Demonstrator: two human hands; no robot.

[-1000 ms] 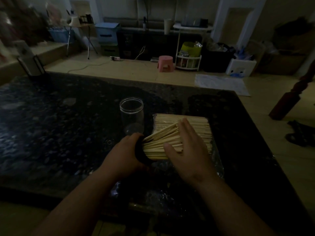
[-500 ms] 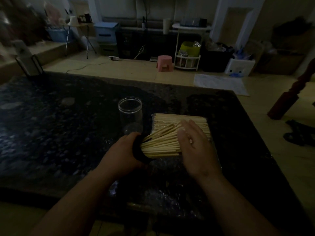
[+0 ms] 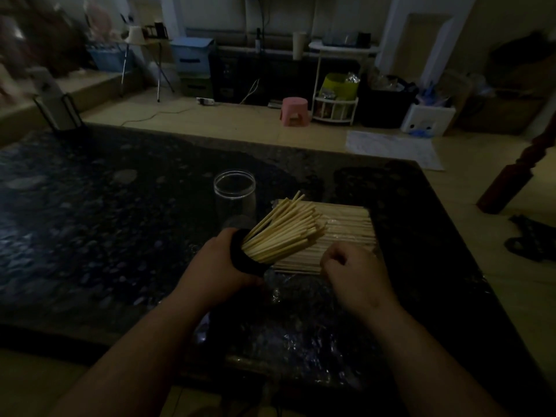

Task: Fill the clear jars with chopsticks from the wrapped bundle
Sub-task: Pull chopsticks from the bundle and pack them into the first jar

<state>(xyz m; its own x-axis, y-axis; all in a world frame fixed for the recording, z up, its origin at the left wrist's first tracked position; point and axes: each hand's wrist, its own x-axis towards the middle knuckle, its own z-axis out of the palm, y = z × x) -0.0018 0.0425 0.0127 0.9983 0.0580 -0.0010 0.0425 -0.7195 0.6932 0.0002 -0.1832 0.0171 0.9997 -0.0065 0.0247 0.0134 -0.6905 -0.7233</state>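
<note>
My left hand (image 3: 216, 266) grips a jar (image 3: 244, 256) that looks dark here, tilted toward the right. A fan of pale chopsticks (image 3: 285, 230) sticks out of its mouth, up and to the right. Behind them the wrapped bundle of chopsticks (image 3: 346, 227) lies flat on the dark stone table (image 3: 90, 224) in crinkled clear plastic. My right hand (image 3: 355, 275) sits at the bundle's near edge with fingers curled; whether it pinches anything is hidden. An empty clear jar (image 3: 234, 197) stands upright just beyond my left hand.
Loose clear wrap (image 3: 288, 296) spreads over the table between my forearms. A small stand with a pale device (image 3: 55, 106) sits at the table's far left edge. Beyond the table are a pink stool (image 3: 294, 111), shelves and boxes on the floor.
The jar in my left hand has tipped up, so the chopsticks in it now fan upward. My right hand came off the chopsticks, drew back toward me and curled its fingers.
</note>
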